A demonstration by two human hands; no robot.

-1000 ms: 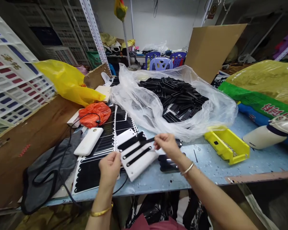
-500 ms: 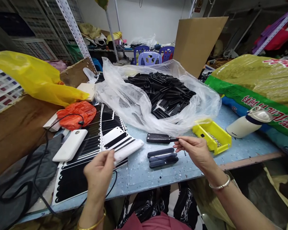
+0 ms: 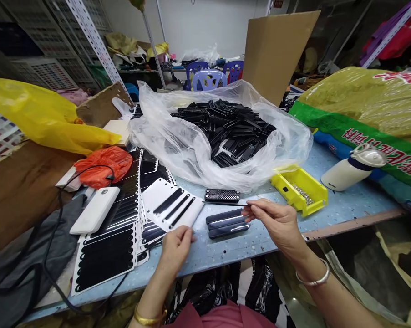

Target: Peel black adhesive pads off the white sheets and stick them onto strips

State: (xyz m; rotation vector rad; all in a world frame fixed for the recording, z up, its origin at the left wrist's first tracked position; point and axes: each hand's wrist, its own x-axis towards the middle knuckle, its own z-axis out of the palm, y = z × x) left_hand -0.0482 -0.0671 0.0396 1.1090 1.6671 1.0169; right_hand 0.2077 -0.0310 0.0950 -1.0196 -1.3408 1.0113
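Right hand (image 3: 276, 223): one, fingers pinched together on one thin black strip (image 3: 225, 203) that runs toward 9 o'clock, held just above the blue table (image 3: 345, 205).

Left hand (image 3: 176, 243): one, fingertips closed on the near edge of one white backing sheet (image 3: 173, 207), at 8 o'clock from the right hand. The sheet carries three black strips and lies on a fan of sticker sheets (image 3: 106, 255).

Black bars (image 3: 227, 223): three, smooth, side by side and touching, lying between the hands just below the strip.

Textured black piece (image 3: 222, 195): one, at 12 o'clock from the bars.

Clear bag (image 3: 178, 136): one, open, heaped with black parts past counting, at 12 o'clock.

Yellow tray (image 3: 301, 191): one, at 2 o'clock from the right hand.

White bottle (image 3: 352, 168): one, on its side, at 3 o'clock.

White power bank (image 3: 95, 209): one, cabled, at 9 o'clock.

Orange bag (image 3: 101, 166): one, at 10 o'clock.

Open room: bare tabletop between bars and near table edge, and right of the tray.
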